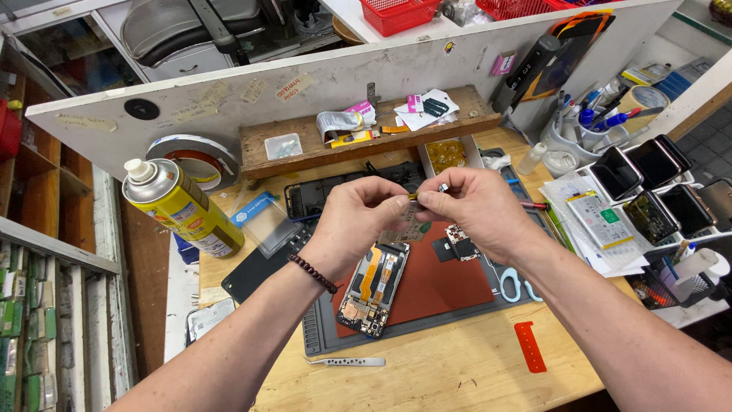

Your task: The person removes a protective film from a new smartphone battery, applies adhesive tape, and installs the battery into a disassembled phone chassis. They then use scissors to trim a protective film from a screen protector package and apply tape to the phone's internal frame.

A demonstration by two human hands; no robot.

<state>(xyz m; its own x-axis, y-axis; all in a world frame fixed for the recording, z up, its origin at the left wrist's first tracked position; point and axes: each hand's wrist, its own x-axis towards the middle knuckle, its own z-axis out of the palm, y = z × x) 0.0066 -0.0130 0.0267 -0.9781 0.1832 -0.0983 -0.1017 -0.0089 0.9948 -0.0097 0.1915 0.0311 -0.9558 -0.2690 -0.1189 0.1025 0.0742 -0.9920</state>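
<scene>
My left hand (357, 217) and my right hand (476, 207) meet above the work mat, fingertips pinched together on a tiny flat part with a gold strip (415, 197). A thin translucent film piece (404, 227) hangs below the fingers. Under them lies an opened phone (374, 288) showing its orange flex cables, on a red pad (442, 286) set on the grey repair mat (320, 336). A dark bead bracelet circles my left wrist.
A yellow spray can (183, 206) stands at left beside a tape roll (194, 156). Metal tweezers (347, 361) and a red plastic tool (530, 347) lie near the bench edge. Several phones (648, 187) sit in a rack at right. A pen cup (579, 133) stands behind.
</scene>
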